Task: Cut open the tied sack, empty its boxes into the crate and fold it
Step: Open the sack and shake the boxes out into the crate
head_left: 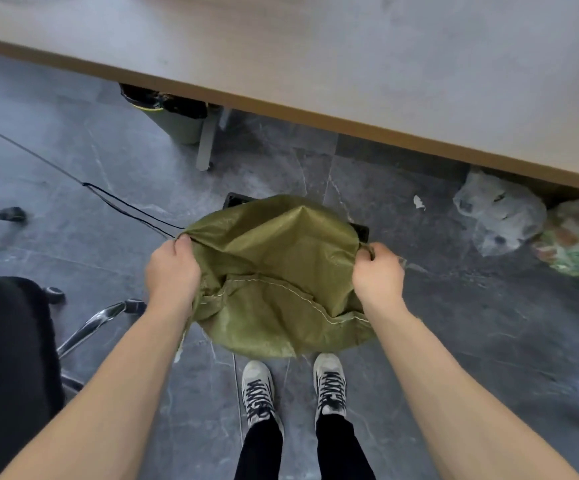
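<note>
fingers [183,241] of the left hand [172,268] and the right hand [378,271] are curled tight, each pinching one side edge of the green sack [274,258] — held wide apart so the cloth hangs stretched between them. it sags limp and flat, so it is likely emptied and spread for folding. it hangs over the black crate [360,231] on the floor [454,323], only the crate's corners showing — any boxes are hidden. the desk [350,64] stands beyond.

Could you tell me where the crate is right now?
The crate sits mid-view on the floor beneath the green sack, ahead of the shoes; only black corners show.
</note>
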Demonstrator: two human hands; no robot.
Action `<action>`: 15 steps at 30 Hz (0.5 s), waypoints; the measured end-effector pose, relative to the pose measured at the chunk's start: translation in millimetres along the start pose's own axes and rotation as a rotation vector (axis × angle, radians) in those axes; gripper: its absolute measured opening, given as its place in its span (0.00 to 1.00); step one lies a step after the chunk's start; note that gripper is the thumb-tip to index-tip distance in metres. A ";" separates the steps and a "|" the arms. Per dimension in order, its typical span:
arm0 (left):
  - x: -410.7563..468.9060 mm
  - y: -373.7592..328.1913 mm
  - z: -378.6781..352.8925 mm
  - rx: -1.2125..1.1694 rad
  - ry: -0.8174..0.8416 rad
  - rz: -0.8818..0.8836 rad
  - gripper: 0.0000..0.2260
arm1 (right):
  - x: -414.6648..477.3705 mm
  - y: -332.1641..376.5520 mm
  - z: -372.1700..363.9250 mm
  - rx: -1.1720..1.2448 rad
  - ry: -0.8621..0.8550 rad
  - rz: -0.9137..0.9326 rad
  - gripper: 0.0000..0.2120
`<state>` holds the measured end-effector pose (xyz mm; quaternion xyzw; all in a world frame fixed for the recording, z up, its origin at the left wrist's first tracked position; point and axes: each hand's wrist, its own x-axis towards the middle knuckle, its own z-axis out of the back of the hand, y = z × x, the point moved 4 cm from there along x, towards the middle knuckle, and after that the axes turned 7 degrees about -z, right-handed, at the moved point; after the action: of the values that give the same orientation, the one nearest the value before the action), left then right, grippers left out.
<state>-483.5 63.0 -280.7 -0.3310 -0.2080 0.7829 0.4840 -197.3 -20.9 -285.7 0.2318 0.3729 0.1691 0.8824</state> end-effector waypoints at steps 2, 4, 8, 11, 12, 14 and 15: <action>0.4 -7.6 3.8 -0.018 -0.040 -0.059 0.18 | -0.3 1.2 7.3 0.050 -0.048 0.007 0.09; 1.1 -6.9 3.7 -0.066 -0.055 -0.027 0.18 | 2.8 0.1 9.1 0.084 -0.071 -0.025 0.10; -7.0 -14.6 7.2 -0.041 -0.017 -0.067 0.19 | -3.2 2.0 7.1 0.055 -0.031 0.011 0.09; -1.5 -15.7 10.8 -0.086 -0.070 -0.101 0.19 | -2.9 7.1 21.2 0.142 -0.106 0.025 0.09; 0.8 -13.3 9.1 -0.115 -0.057 -0.060 0.19 | -3.5 9.9 20.2 0.117 -0.097 0.031 0.09; -1.6 -13.7 7.8 -0.080 -0.021 -0.021 0.18 | -6.6 9.5 14.9 0.046 -0.061 0.022 0.12; -3.3 -16.4 8.6 -0.058 -0.020 -0.052 0.18 | -6.2 9.6 15.0 0.057 -0.065 0.038 0.12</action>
<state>-478.4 67.3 -263.1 -0.3312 -0.2441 0.7670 0.4923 -191.6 -20.1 -267.7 0.2692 0.3440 0.1675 0.8838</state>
